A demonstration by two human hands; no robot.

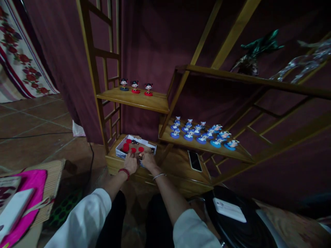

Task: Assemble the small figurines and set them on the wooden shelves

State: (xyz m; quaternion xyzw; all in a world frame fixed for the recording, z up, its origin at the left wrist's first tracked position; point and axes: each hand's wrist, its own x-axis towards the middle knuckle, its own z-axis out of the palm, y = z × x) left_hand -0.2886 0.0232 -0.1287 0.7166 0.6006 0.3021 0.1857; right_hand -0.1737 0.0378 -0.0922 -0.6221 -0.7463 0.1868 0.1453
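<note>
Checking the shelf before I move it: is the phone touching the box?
Apart. The head view shows bare wood between the phone and the box.

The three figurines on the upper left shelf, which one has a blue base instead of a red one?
The leftmost figurine, nearest the wooden upright, stands on a blue base. The middle figurine and the right figurine both stand on red bases.
</note>
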